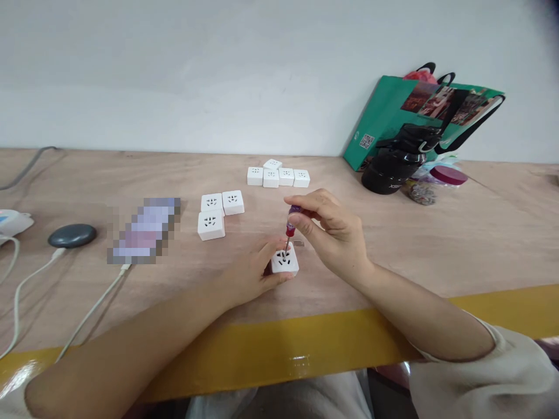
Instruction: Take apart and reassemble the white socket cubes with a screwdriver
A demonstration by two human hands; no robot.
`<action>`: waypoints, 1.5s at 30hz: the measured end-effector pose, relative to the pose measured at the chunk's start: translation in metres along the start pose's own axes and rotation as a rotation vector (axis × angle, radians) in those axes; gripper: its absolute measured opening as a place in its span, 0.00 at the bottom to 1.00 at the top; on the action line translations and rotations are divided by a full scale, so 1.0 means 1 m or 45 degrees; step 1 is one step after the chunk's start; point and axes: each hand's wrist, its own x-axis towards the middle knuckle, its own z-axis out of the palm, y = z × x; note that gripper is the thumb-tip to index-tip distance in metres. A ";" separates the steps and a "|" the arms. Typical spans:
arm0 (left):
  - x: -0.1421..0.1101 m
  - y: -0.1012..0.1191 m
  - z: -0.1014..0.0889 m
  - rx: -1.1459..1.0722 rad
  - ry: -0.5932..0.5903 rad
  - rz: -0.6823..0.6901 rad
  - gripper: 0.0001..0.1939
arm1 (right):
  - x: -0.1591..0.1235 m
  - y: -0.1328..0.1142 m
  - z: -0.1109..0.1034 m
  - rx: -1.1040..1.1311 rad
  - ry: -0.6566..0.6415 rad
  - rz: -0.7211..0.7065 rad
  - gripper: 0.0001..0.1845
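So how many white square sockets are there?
9: five white plastic square sockets clustered at the back, three left of centre, one held in the left hand beneath the small red screwdriver in the right hand.

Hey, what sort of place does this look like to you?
Probably a small assembly or repair bench: a wooden bench top with a yellow edge, several white cube power sockets set out on it, and a small screwdriver in the right hand.
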 end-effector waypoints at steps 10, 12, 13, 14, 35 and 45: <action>0.001 -0.002 0.001 0.011 0.003 0.025 0.18 | 0.003 -0.002 -0.004 -0.242 0.010 -0.186 0.07; 0.001 -0.002 0.001 0.018 0.021 0.042 0.18 | 0.004 -0.001 -0.005 -0.212 -0.026 -0.185 0.10; 0.001 -0.002 0.001 0.020 0.027 0.045 0.18 | 0.004 -0.001 -0.004 -0.195 -0.045 -0.182 0.12; 0.001 -0.001 0.000 0.019 0.030 0.046 0.18 | 0.003 0.000 -0.004 -0.193 -0.052 -0.176 0.13; 0.001 -0.001 0.000 -0.034 0.025 0.037 0.20 | 0.001 0.002 -0.005 -0.103 -0.164 -0.053 0.14; 0.001 -0.001 -0.001 -0.054 0.027 0.009 0.20 | -0.003 0.000 -0.003 0.057 -0.101 0.078 0.14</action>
